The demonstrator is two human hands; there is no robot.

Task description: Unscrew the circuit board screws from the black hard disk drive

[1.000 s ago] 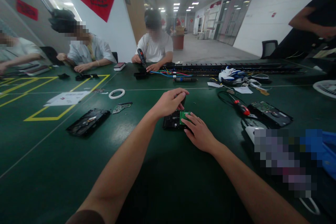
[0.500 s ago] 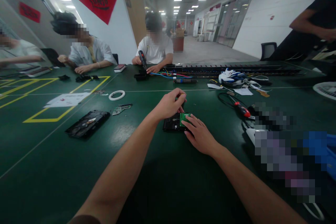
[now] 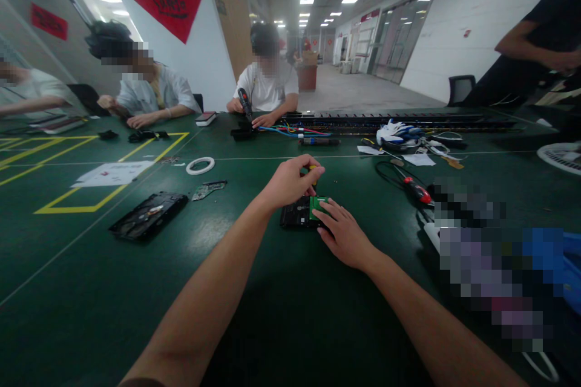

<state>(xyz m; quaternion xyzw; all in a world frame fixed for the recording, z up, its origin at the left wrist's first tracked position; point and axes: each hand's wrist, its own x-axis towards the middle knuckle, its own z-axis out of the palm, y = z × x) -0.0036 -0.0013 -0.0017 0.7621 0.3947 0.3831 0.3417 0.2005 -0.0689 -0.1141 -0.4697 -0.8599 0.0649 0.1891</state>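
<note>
My left hand is closed around a small upright tool with a yellow handle, its lower end at the top edge of a green circuit board. The board lies on the right part of a flat black housing on the green table. My right hand rests on the board's right side with its fingers spread. To the left lie a second black housing and a loose circuit board piece.
A white ring and a paper sheet lie left. A red-black screwdriver, blue-white gloves and cables lie right. Long black strips cross the far side. Several people are around the table.
My left fingers have shifted slightly around the tool, and more of its yellow handle shows. My right hand stays on the board. The whole view has moved slightly.
</note>
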